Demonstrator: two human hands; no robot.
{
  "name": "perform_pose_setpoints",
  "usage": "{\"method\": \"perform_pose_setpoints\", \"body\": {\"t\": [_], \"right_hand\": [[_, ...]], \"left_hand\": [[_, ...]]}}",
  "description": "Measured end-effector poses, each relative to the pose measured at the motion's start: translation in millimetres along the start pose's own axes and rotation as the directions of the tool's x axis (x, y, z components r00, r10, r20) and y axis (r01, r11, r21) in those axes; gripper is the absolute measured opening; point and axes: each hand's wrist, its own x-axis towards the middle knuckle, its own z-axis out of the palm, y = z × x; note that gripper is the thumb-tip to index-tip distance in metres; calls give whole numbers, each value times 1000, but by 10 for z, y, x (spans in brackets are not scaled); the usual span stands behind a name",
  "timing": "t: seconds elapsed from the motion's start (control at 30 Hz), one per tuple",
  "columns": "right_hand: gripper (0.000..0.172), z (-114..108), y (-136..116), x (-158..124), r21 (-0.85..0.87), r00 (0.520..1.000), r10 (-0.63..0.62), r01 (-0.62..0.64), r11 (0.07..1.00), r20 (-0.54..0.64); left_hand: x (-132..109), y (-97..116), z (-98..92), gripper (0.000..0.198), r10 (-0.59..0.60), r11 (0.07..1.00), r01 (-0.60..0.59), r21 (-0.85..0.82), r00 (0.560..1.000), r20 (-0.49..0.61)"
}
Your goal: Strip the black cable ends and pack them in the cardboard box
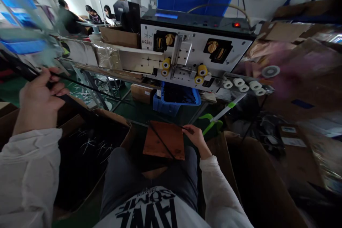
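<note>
Well, my left hand point(40, 96) was closed around a black cable point(26, 72), while my right hand point(193, 136) pinched a thin black wire point(161, 140) over the edge of a brown board point(172, 139) on my lap point(125, 174), the hands well apart. Ahead stood a white wire-feeding machine point(232, 53) with yellow rollers, above a blue crate point(160, 105); a cardboard box point(117, 119) sat by my left knee.
</note>
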Motion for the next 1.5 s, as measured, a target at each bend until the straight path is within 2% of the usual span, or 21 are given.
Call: {"method": "perform_pose_setpoints", "body": {"t": [0.2,0.3,0.37,0.43,0.53,0.6,0.67,0.73,0.8,0.87,0.97,1.07,1.17,1.23,1.3,1.37,1.43,1.5], "right_hand": [[21,64,45,1,-86,999,-18,21,996,31],[16,109,27,25,-181,989,8,19,983,146],[16,161,-77,113,-222,970,37,18,975,240],[21,236,-311,286,-198,948,-3,70,978,317],[21,400,-907,699,-141,903,-226,294,945,366],[20,544,-1372,1051,-183,853,-407,479,858,327],[21,700,-1786,1424,-303,808,-540,590,749,238],[24,851,-2093,1764,-453,803,-575,576,681,156],[27,982,-2282,2021,-592,837,-531,496,635,132],[26,1080,-2374,2178,-697,872,-462,432,572,161],[23,1129,-2419,2255,-765,886,-416,411,496,206],[24,1054,-2446,2176,-760,907,-388,366,537,162],[18,927,-2455,1895,-661,948,-280,306,686,148],[12,846,-2414,1569,-481,944,-221,315,818,244],[10,765,-2313,1162,-201,893,-180,282,938,412],[12,663,-2142,738,38,801,-136,140,989,582],[15,525,-1897,362,115,707,-110,42,993,698],[19,347,-1579,68,90,655,-59,-14,996,754]], "left_hand": [[23,22,-39,24,-34,978,21,-207,998,-59],[26,81,-58,25,-14,958,-11,-285,996,-87],[19,127,-70,27,-11,950,-21,-311,995,-101],[0,161,-67,28,-5,948,-31,-317,994,-113],[-70,148,-15,27,-12,951,-14,-308,996,-83],[-153,85,44,26,-40,951,34,-307,999,-14],[-256,-18,101,26,-89,944,105,-312,994,63],[-361,-143,142,28,-153,929,184,-320,981,120],[-450,-272,163,30,-218,905,262,-336,962,163],[-516,-391,171,31,-251,881,301,-365,951,180],[-580,-541,208,32,-301,856,345,-385,938,172],[-633,-682,347,36,-398,826,442,-349,897,193],[-694,-837,621,41,-460,793,512,-330,858,226],[-731,-935,851,45,-480,778,540,-321,841,250],[-754,-1012,1071,46,-495,755,574,-317,816,299],[-760,-1059,1236,42,-492,733,595,-329,798,347],[-744,-1078,1323,36,-477,726,591,-353,802,360],[-704,-1071,1331,31,-463,732,570,-374,818,341]]}}
